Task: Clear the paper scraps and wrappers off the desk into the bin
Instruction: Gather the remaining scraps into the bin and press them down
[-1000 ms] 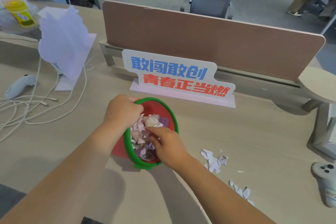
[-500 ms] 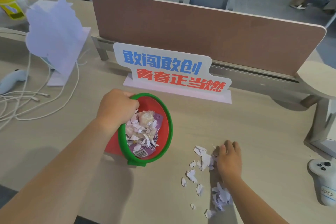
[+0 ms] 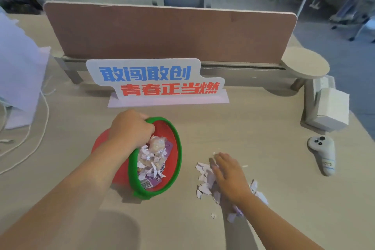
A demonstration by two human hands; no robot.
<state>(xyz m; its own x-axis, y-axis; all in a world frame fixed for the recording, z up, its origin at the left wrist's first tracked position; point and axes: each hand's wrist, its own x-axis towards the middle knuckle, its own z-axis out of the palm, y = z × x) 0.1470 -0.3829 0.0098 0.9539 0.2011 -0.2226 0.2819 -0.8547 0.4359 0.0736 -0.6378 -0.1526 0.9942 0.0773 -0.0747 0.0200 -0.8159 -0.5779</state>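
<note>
Fingers (image 3: 220, 159) of my right hand (image 3: 230, 176) lie flat and close together on the scraps (image 3: 204, 180), which sit just right of the bin (image 3: 174, 160); a few bits trail toward six o'clock. I judge this the gathering step: next I'd rake the pile together and carry it to nine o'clock. Farther off, my left hand (image 3: 129, 129) is curled over the bin's rim at eleven o'clock, tipping it toward the pile, with earlier paper and wrappers inside.
</note>
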